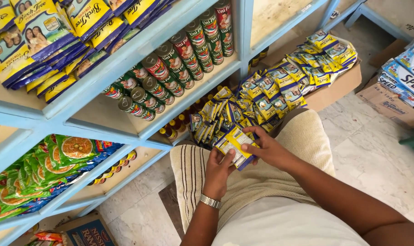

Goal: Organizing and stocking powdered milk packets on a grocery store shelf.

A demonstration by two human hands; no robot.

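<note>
Packets partly hidden by my hands: left hand grips the yellow stack from below, right hand pinches its top edge, above my lap.

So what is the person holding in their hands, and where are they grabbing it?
A small stack of yellow and blue sachets. The left hand grips its lower edge, and the right hand pinches its right side with the fingers.

We've got a small yellow-and-blue sachet pinched in both hands, left hand underneath, right hand on top. Just past it spills a pile of matching sachets. Up-left are red-and-green cans, farther left yellow-blue pouches, and below those, green packets.
</note>
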